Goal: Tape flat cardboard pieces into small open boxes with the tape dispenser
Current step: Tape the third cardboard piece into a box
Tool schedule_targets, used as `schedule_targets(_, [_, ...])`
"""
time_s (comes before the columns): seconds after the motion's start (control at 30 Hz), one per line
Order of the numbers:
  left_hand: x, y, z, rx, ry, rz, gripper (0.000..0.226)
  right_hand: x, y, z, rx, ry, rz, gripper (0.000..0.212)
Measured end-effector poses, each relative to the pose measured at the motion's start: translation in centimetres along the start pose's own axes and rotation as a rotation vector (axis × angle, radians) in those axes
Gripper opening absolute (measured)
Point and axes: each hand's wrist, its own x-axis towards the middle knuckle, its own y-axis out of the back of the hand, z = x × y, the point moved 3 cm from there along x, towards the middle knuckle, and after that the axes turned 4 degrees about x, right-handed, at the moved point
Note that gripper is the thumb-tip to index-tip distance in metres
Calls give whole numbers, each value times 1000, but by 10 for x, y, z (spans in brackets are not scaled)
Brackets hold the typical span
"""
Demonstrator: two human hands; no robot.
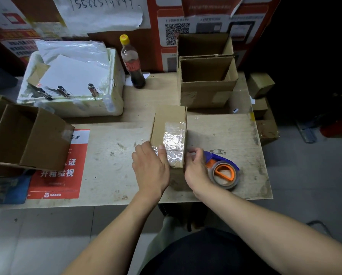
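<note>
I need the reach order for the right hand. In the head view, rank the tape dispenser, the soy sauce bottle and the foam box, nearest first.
1. tape dispenser: beside the right hand, touching it.
2. soy sauce bottle: far back, centre-left.
3. foam box: back left, farthest.

Lots of clutter on this table [215, 132]. Back left corner has a white foam box [98, 104] with paper sheets [73, 74] on top and some clips [63, 91] along its near edge. A bottle [132, 62] with a yellow cap and dark liquid stands just right of it, near the back edge. A red poster [67, 171] lies flat by the front left. The wall behind is plastered with notices, one with a QR code [176, 33] and one with a handwritten number [102, 2].
</note>
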Motion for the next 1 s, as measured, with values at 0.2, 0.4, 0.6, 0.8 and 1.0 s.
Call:
schedule_targets(0.2, [-1,-1,3,-48,70,22,39,-23,19,-36,-305,308,-148,49])
schedule_targets(0.4, [-1,1,3,-44,112,-33,52,-17,29,-53,-541,296,-313,61])
schedule_targets(0.6, [0,3,4,-33,105,-66,58,-3,26,-44,-421,184,-361,55])
schedule_targets(0.8, [-1,4,0,-139,145,-52,37,2,28,-35,-167,2,-521,60])
schedule_targets(1.0, [3,4,-5,-308,246,-137,47,-3,26,-38,-385,-68,-614,70])
